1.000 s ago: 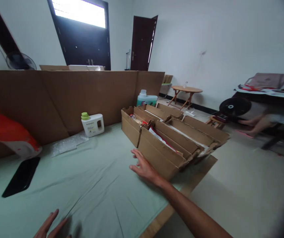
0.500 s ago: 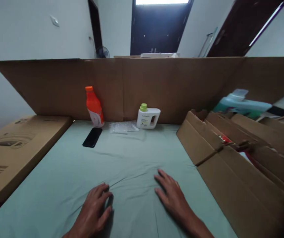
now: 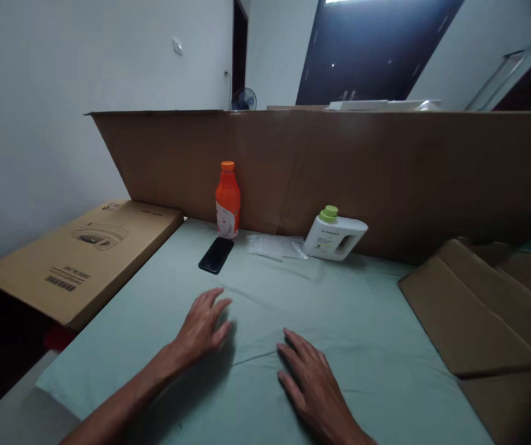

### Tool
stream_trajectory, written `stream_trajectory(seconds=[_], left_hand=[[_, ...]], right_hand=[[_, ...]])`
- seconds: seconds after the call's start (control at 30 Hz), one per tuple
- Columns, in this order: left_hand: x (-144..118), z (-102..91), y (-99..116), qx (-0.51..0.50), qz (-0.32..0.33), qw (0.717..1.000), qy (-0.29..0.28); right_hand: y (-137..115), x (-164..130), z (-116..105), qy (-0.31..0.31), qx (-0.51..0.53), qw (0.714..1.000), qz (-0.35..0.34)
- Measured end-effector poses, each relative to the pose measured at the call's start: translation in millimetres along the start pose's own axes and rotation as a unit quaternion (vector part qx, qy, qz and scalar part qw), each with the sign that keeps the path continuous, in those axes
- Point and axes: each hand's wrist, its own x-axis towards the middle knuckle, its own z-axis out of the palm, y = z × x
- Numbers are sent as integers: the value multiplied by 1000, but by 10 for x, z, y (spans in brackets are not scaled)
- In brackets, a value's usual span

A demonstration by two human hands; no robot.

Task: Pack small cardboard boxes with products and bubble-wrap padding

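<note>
My left hand [image 3: 203,326] hovers over the pale green cloth [image 3: 265,395], fingers apart and holding nothing. Nearest to it is a black phone [image 3: 216,255], lying flat a little beyond the fingertips. My right hand [image 3: 309,380] rests on the cloth with its fingers spread, also bare. Behind the phone stands an orange bottle [image 3: 228,201] with an orange cap. A folded piece of bubble wrap [image 3: 277,245] lies to the right of that bottle. Beside the wrap is a white jug [image 3: 334,236] with a green cap and a side handle.
A tall cardboard panel [image 3: 362,167] closes off the back of the table. On the left lies a flat printed carton [image 3: 93,247], overhanging the edge. Open cardboard boxes [image 3: 478,309] line the right side. A fan [image 3: 245,99] shows beyond the panel.
The view has swung left, so things appear further right. My left hand has lifted off the cloth and reached forward toward the phone. My right hand stays on the cloth.
</note>
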Motion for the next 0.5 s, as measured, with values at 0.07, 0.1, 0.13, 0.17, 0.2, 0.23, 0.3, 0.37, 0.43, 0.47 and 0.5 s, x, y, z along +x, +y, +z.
stream_trajectory(seconds=[0.07, 0.1, 0.13, 0.17, 0.2, 0.23, 0.3, 0.37, 0.43, 0.47, 0.5], left_hand=[[343, 3, -224, 17, -71, 997, 27], [507, 12, -330, 24, -100, 994, 37], [661, 27, -423, 30, -124, 991, 45], [800, 49, -500, 36, -148, 987, 49], [922, 77, -560, 41, -170, 983, 50], [1024, 110, -600, 46, -188, 980, 49], [1168, 181, -635, 56, -215, 974, 42], [1235, 247, -625, 66, -230, 970, 37], [1240, 295, -595, 76, -237, 968, 36], [1228, 311, -580, 79, -239, 967, 36], [1213, 323, -567, 82, -239, 967, 37]], right_hand=[[6, 92, 115, 10, -6, 1000, -7], [18, 112, 174, 21, -12, 1000, -10], [33, 119, 230, 35, -18, 999, -14], [52, 117, 279, 55, -25, 998, -20], [73, 110, 320, 78, -31, 996, -27], [95, 102, 353, 101, -37, 993, -38], [134, 92, 390, 138, -46, 988, -60], [158, 93, 397, 147, -52, 985, -73], [159, 100, 386, 144, -51, 985, -76], [153, 103, 377, 143, -49, 986, -74], [143, 104, 368, 143, -46, 986, -73]])
